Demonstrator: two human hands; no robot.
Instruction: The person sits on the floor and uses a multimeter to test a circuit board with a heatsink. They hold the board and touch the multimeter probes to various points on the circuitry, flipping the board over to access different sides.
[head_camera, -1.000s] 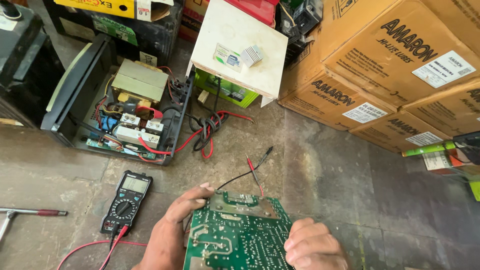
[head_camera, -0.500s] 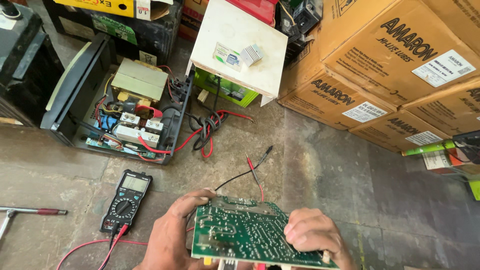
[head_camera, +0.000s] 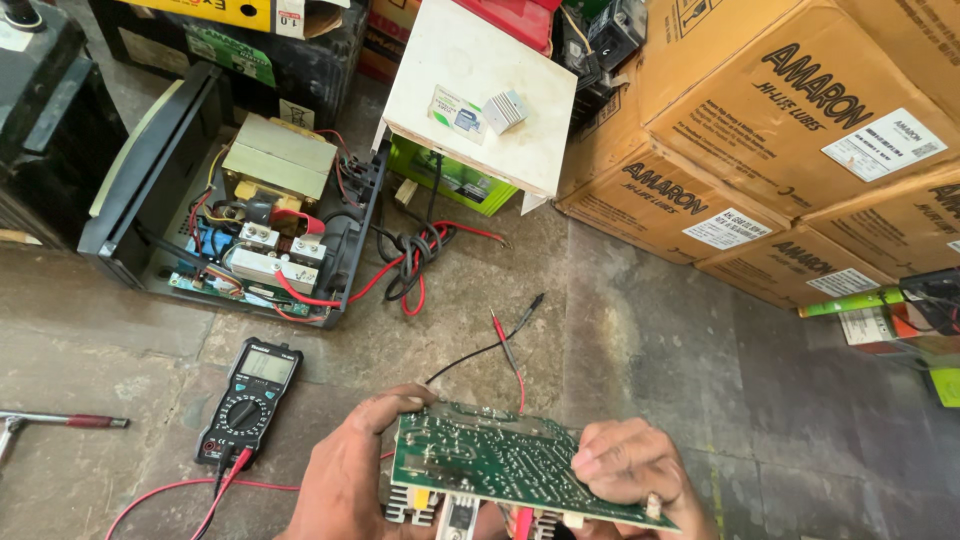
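A green circuit board (head_camera: 500, 462) is held flat at the bottom of the head view, solder side up, with heat sinks and parts hanging below it. My left hand (head_camera: 345, 475) grips its left edge, thumb on the top corner. My right hand (head_camera: 630, 470) grips its right side, fingers curled over the board. A black multimeter (head_camera: 250, 400) lies on the stone floor to the left, with red and black leads. Its two probes (head_camera: 515, 335) lie on the floor just beyond the board.
An opened black inverter case (head_camera: 250, 215) with transformer and wiring lies at upper left. A white stool (head_camera: 480, 95) stands behind it. Stacked cardboard boxes (head_camera: 790, 130) fill the upper right. A red-handled tool (head_camera: 60, 422) lies at far left.
The board has been turned from nearly edge-on toward me to lying flat and wide between both hands, and it sits a little further right.
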